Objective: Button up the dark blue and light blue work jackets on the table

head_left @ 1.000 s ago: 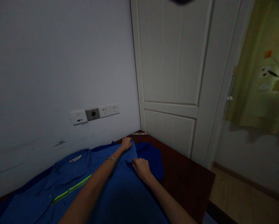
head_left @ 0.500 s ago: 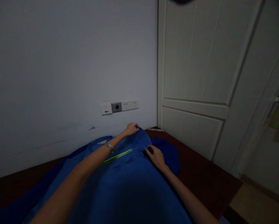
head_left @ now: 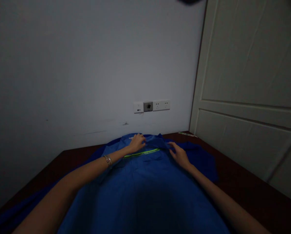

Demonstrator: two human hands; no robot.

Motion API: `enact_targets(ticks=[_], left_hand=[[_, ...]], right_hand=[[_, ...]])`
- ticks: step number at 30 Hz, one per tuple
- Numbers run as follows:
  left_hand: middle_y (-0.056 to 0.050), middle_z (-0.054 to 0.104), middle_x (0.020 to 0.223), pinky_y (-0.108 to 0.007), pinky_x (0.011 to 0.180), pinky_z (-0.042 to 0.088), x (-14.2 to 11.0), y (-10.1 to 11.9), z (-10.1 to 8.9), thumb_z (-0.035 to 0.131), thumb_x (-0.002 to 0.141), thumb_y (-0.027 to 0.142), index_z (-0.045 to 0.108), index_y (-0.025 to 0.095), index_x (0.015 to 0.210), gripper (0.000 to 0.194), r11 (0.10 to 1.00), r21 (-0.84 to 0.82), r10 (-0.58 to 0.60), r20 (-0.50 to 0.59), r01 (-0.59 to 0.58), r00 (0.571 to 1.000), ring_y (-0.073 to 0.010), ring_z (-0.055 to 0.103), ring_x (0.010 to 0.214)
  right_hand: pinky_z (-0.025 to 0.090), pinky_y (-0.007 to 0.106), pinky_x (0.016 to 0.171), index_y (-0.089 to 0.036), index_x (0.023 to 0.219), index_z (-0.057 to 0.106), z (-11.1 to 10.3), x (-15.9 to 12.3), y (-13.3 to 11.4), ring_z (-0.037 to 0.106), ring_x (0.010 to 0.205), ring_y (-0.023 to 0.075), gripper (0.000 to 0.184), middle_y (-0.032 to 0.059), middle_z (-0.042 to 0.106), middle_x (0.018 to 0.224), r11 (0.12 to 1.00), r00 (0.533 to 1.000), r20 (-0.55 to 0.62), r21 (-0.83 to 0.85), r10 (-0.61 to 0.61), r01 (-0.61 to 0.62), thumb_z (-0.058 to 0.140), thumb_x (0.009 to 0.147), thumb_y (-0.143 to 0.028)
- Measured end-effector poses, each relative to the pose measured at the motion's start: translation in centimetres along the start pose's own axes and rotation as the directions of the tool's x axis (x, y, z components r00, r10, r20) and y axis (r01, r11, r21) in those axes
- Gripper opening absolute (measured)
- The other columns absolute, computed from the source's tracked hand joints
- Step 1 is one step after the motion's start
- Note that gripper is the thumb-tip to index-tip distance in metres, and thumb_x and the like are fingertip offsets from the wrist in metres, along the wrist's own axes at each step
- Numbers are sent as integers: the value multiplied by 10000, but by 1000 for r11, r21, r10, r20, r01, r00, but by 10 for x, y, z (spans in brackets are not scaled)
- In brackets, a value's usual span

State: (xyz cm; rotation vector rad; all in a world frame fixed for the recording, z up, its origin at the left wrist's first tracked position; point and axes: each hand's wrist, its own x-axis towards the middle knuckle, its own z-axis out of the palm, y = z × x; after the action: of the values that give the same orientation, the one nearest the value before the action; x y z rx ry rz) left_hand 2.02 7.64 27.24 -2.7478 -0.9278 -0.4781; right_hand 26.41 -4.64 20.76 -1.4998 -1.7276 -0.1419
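A blue jacket [head_left: 145, 182] lies spread out in front of me, with a bright yellow-green stripe [head_left: 145, 152] across its chest and darker blue sleeves at both sides. On its upper part, by the collar and a small white label, rests my left hand [head_left: 137, 143], a bracelet on its wrist; the fingers are loosely bent, apart and grip no cloth that I can see. My right hand [head_left: 181, 156] is at the jacket's right shoulder, thumb and fingers apart, the fingertips close to or touching the fabric.
The jacket lies on a dark red-brown tabletop [head_left: 235, 182]. Behind it rises a pale wall with a row of sockets and switches [head_left: 152, 106]. A white panelled door [head_left: 243, 130] stands along the right side. A small printed strip [head_left: 187, 134] lies in the back corner.
My left hand has let go of the raised collar edge, which now lies lower. My right hand's fingers have opened off the cloth. The view has turned left.
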Motion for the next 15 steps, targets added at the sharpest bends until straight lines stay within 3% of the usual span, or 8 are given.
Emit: enact_targets(ticks=[4, 8, 12, 15], left_hand=[[-83, 544, 997, -345, 868, 329, -51, 1, 26, 499, 786, 226, 625, 183, 935, 199, 1000, 19, -6, 110, 4, 994, -226, 456, 983], [-89, 527, 1020, -337, 847, 353, -84, 1, 45, 480, 787, 209, 622, 183, 934, 205, 1000, 12, -10, 170, 8, 985, -220, 469, 967], [-83, 544, 1016, -318, 858, 366, -94, -3, 48, 468, 749, 140, 629, 191, 942, 257, 999, -38, -6, 192, 13, 981, -206, 485, 967], [-78, 568, 1005, -297, 858, 381, -88, -11, 47, 444, 719, 94, 641, 182, 945, 312, 992, -105, -49, 144, 64, 988, -194, 506, 956]], right_hand=[[424, 304, 841, -199, 1180, 473, -3, -24, -8, 539, 967, 173, 397, 70, 576, 1055, 985, 957, 241, -12, -162, 170, 401, 790, -178], [419, 318, 848, -188, 1186, 492, 0, -41, -9, 538, 934, 174, 449, 74, 595, 987, 968, 901, 366, -3, -232, 250, 394, 754, -112], [358, 340, 939, -209, 1043, 597, 6, -46, -8, 488, 1042, 175, 450, 53, 583, 1062, 945, 867, 389, 33, -312, 326, 385, 683, -42], [364, 334, 936, -183, 975, 617, 8, -42, -1, 495, 1036, 169, 376, 64, 578, 1072, 976, 939, 267, 30, -218, 218, 377, 708, -73]])
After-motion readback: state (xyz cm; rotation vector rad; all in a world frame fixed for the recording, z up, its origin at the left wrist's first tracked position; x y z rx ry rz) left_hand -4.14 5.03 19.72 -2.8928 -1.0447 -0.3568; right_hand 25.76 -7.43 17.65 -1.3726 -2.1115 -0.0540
